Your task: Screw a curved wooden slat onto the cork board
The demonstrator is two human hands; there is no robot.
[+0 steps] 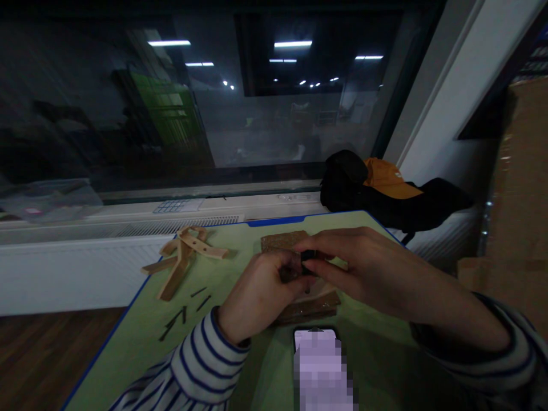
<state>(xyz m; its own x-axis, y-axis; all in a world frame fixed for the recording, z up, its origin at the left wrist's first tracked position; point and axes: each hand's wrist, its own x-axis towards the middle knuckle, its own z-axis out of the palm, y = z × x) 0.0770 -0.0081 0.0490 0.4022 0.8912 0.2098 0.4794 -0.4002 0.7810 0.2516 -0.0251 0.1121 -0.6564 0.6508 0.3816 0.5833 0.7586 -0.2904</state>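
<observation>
My right hand (359,260) reaches in from the right, thumb and fingers closed on a small black piece (307,257) whose kind I cannot make out. Close against it, my left hand (261,294) is curled with thumb and fingers drawn together; whatever they pinch is mostly hidden. Under both hands lies a pale wooden part (327,290), only partly visible. It rests over brown cardboard (314,311) wrapped in shiny tape, and another brown piece (282,240) shows just behind the fingers.
Curved wooden pieces (182,262), one with holes, lie in a pile at the table's left. Several dark screws (173,322) are scattered nearer. A phone (319,365) lies in front of the hands. Beyond the green tabletop (240,342) are a radiator, a windowsill and an orange cap (391,178).
</observation>
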